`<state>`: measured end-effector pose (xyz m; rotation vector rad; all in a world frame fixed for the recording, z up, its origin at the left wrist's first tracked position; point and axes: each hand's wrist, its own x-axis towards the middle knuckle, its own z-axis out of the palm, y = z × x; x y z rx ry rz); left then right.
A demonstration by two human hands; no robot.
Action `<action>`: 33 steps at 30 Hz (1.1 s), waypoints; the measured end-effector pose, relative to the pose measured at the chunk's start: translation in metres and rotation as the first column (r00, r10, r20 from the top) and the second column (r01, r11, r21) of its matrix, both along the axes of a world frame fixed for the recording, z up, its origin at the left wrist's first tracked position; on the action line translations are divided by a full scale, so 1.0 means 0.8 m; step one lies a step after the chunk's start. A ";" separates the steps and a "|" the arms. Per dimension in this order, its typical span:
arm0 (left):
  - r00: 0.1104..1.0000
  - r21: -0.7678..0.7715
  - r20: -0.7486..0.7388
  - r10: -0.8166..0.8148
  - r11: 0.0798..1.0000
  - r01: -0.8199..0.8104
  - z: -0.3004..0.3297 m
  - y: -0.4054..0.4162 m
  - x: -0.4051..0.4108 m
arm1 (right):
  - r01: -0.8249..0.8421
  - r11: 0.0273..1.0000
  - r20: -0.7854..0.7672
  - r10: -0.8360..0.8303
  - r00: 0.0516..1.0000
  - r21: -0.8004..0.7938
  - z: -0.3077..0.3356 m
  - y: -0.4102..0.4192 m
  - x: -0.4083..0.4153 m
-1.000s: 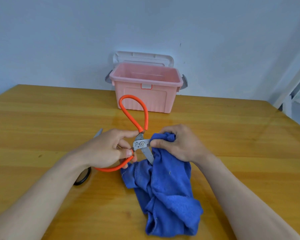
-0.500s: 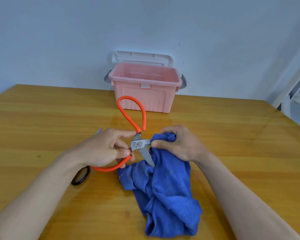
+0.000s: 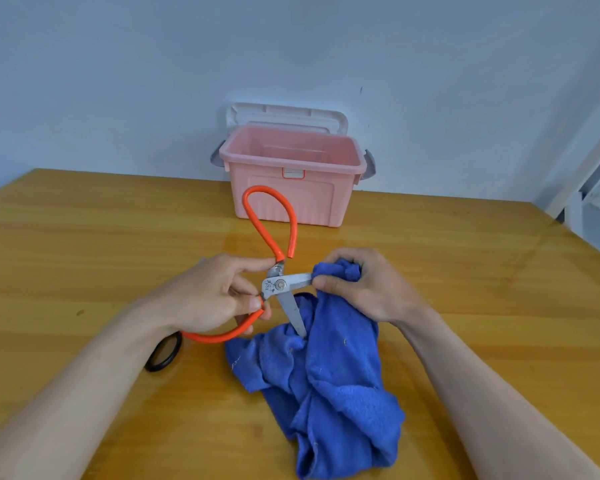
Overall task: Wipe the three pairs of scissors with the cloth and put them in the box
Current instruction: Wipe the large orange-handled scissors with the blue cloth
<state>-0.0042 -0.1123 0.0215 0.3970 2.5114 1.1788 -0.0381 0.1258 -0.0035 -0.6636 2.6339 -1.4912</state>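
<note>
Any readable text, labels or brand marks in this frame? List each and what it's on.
Stamped marks beside the pivot screw of the orange-handled metal scissors: present, too small and blurred to read.
Small red-framed tab on the front rim of the pink plastic box: no legible text.
Blue terry cloth, wooden table: no text.

The wooden table point(image 3: 84, 237) carries a pink box point(image 3: 291, 195), blue cloth point(image 3: 340, 393) and black-handled scissors point(image 3: 163, 355).

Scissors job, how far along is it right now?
Done: nothing visible in the box. In hand: the left hand grips the orange scissors, spread open, while the right hand pinches the cloth around one blade. Left: the other blade, boxing, and the black-handled scissors under the left arm; no third pair shows.
</note>
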 end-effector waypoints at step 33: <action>0.998 -0.035 -0.007 -0.055 0.998 0.055 -0.002 0.003 0.001 | 0.025 0.999 0.209 -0.019 0.978 -0.026 -0.001 0.002 0.001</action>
